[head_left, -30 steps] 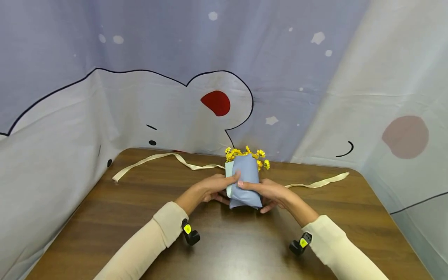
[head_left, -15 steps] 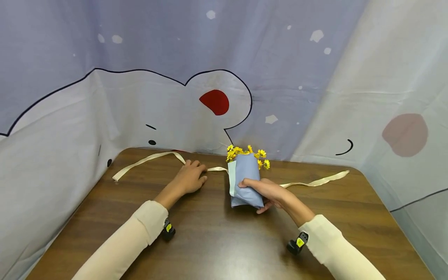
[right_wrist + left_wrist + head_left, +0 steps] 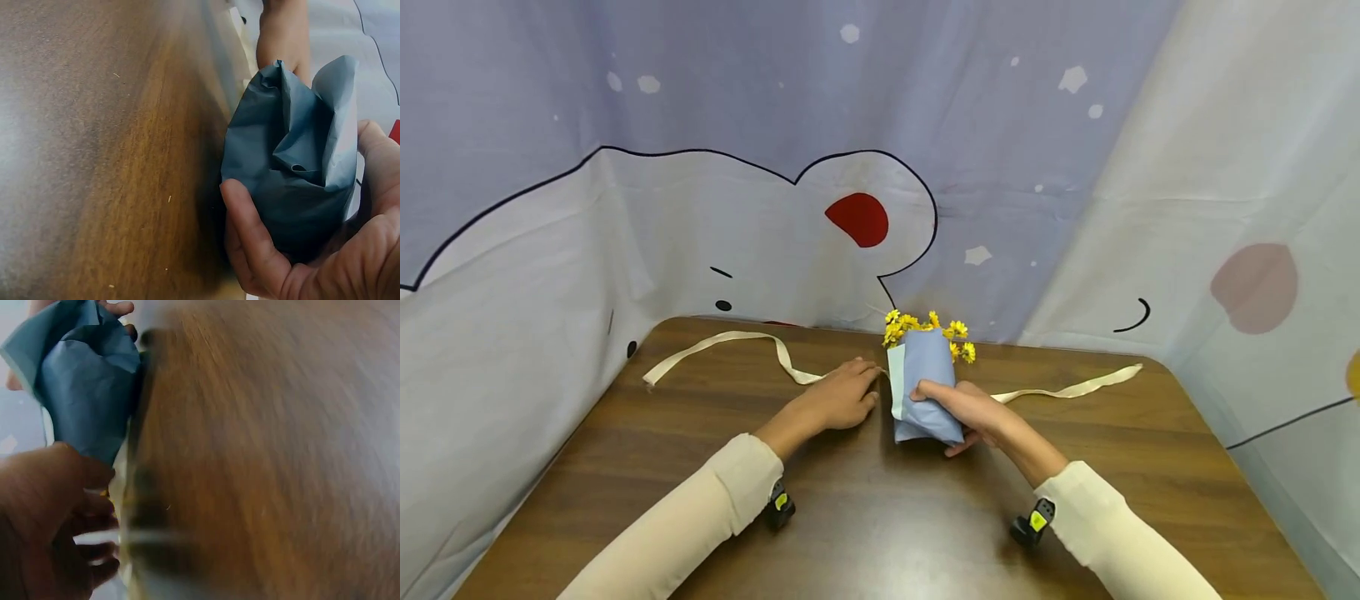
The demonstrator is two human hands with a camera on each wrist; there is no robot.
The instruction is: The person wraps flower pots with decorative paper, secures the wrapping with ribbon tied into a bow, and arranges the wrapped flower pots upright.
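A small bouquet of yellow flowers point(image 3: 958, 329) in blue-grey wrapping paper point(image 3: 928, 367) with a pale inner edge rests on the table. My right hand point(image 3: 981, 408) grips the wrapped bundle from its right side, thumb across the front. In the right wrist view the folded paper bottom point(image 3: 287, 206) sits between thumb and fingers. My left hand point(image 3: 842, 394) lies palm down just left of the bundle, over the cream ribbon point(image 3: 741, 335). In the left wrist view its fingertips point(image 3: 107, 565) reach down onto the ribbon, hiding part of it.
The ribbon's other end point(image 3: 1093, 387) stretches right of the bouquet. The brown wooden table point(image 3: 880, 517) extends toward me, and a printed curtain point(image 3: 737, 225) hangs right behind its far edge.
My left hand has let go of the bouquet, gone left to the ribbon, then come back toward the bundle, shifting the ribbon's bend. My right hand still holds the bouquet.
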